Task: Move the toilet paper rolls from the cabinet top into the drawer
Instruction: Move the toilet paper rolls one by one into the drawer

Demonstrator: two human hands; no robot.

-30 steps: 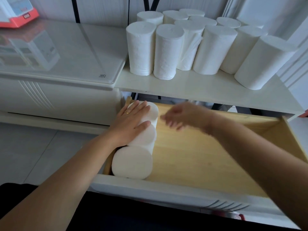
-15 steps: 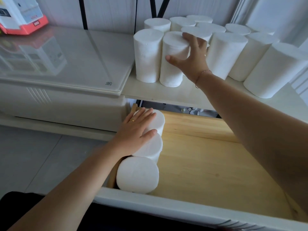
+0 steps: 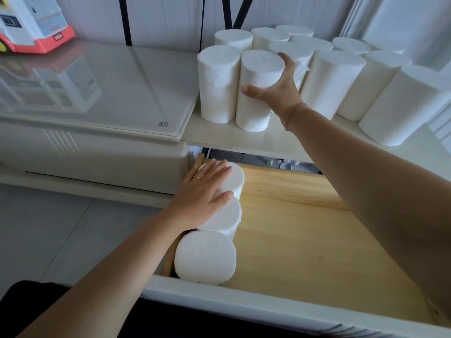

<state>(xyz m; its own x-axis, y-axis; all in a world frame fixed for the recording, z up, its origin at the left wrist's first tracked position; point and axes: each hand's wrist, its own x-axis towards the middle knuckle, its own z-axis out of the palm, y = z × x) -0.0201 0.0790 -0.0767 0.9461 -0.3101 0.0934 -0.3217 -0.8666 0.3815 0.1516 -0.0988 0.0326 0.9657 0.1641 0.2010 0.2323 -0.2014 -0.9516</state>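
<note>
Several white toilet paper rolls stand upright on the white cabinet top. My right hand wraps around a front roll, thumb in front and fingers behind it; the roll still stands on the cabinet top. Below, the wooden drawer is pulled out. Three rolls lie in a row along its left side, the nearest roll at the front. My left hand rests flat, fingers spread, on the two rolls further back.
A glossy white appliance lid lies left of the cabinet top, with a white and red toy vehicle at its far corner. Grey tiled floor is at the lower left. The drawer's white front is closest to me.
My right hand rose out of the drawer up to the cabinet top and closed around a front roll. My left hand stayed on the rolls in the drawer.
</note>
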